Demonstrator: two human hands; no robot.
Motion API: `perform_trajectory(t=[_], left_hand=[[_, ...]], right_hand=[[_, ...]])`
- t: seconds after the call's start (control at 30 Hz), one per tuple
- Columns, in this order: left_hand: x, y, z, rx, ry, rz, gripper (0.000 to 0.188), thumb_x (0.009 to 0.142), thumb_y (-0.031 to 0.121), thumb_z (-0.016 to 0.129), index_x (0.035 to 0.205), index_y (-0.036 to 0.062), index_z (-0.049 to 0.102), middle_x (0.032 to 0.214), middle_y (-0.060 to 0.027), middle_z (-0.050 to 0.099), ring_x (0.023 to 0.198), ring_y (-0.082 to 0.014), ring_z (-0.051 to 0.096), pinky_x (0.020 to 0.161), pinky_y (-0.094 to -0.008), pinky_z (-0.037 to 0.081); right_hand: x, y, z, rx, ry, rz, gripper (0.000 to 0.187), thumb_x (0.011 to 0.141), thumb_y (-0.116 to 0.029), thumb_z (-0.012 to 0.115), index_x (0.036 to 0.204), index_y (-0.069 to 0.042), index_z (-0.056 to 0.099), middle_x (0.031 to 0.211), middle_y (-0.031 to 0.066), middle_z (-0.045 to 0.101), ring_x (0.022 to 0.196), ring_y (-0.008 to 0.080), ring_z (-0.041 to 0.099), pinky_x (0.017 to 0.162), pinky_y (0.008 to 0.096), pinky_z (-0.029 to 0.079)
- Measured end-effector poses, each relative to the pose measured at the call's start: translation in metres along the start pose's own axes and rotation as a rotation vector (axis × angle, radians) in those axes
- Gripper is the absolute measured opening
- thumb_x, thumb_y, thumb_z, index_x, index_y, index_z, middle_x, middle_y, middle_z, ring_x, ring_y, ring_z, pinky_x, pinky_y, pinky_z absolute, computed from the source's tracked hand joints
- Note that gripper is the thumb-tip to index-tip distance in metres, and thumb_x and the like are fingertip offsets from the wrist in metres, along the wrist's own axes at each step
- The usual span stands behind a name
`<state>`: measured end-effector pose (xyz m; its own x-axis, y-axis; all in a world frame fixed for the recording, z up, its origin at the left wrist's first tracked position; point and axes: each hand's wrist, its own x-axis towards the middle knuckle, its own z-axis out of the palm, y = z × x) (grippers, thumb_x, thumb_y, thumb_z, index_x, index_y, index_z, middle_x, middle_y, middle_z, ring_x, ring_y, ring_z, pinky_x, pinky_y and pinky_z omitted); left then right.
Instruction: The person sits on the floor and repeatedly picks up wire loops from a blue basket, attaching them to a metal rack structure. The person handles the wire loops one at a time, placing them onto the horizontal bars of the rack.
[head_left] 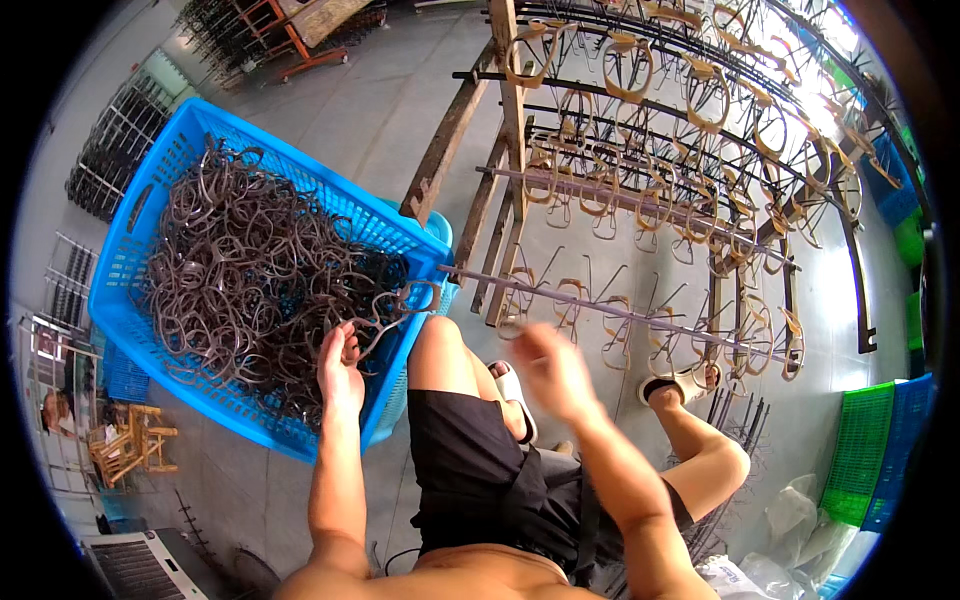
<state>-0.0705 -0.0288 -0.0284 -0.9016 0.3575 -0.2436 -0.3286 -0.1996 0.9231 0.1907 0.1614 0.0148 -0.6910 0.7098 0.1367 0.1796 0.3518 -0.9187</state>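
Observation:
My left hand [342,368] is over the right side of a blue plastic basket [235,420], its fingers curled round part of a dark brown eyeglass frame [405,306] that reaches over the basket's rim. Many similar dark eyeglass frames [235,270] lie tangled in a heap inside. To the right, my right hand [552,370] is smeared by motion just below the lowest rod [600,305] of a wooden rack. An amber eyeglass frame [511,328] shows beside its fingertips; whether they grip it is unclear.
The wooden rack [512,130] carries rods hung with rows of amber frames at right. Green crates [858,455] and clear plastic bags [795,510] stand at the lower right. A small wooden stool [135,445] is at left. My knees sit between basket and rack.

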Motion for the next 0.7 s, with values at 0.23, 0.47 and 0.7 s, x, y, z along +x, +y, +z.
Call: perform_trajectory(t=[0.23, 0.47, 0.7], left_hand=[[-0.022, -0.005, 0.002, 0.072, -0.056, 0.108, 0.02, 0.089, 0.024, 0.058, 0.102, 0.0087, 0.063, 0.098, 0.0021, 0.06, 0.09, -0.0099, 0.052, 0.081, -0.0257, 0.037], [-0.024, -0.007, 0.01, 0.493, -0.013, 0.281, 0.027, 0.093, 0.024, 0.051, 0.103, 0.0025, 0.063, 0.09, -0.0029, 0.062, 0.077, -0.0088, 0.054, 0.069, -0.0262, 0.044], [-0.021, -0.029, 0.008, 0.892, 0.136, 0.852, 0.018, 0.091, 0.012, 0.052, 0.1, 0.0008, 0.061, 0.086, -0.0165, 0.062, 0.076, -0.0317, 0.06, 0.07, -0.0364, 0.047]], right_hand=[[0.057, -0.018, 0.135, -0.322, 0.283, -0.27, 0.062, 0.077, -0.028, 0.067, 0.127, -0.001, 0.042, 0.118, 0.0193, 0.045, 0.109, 0.0371, 0.043, 0.093, 0.0458, 0.035], [0.088, 0.013, 0.141, 0.038, 0.059, 0.003, 0.035, 0.087, -0.017, 0.056, 0.117, 0.0, 0.051, 0.084, 0.0186, 0.062, 0.078, 0.0321, 0.061, 0.069, 0.0376, 0.048], [0.066, -0.025, 0.086, 0.549, -0.026, 0.284, 0.019, 0.092, -0.016, 0.052, 0.092, 0.002, 0.058, 0.065, 0.0016, 0.049, 0.056, 0.0103, 0.046, 0.051, 0.0278, 0.038]])
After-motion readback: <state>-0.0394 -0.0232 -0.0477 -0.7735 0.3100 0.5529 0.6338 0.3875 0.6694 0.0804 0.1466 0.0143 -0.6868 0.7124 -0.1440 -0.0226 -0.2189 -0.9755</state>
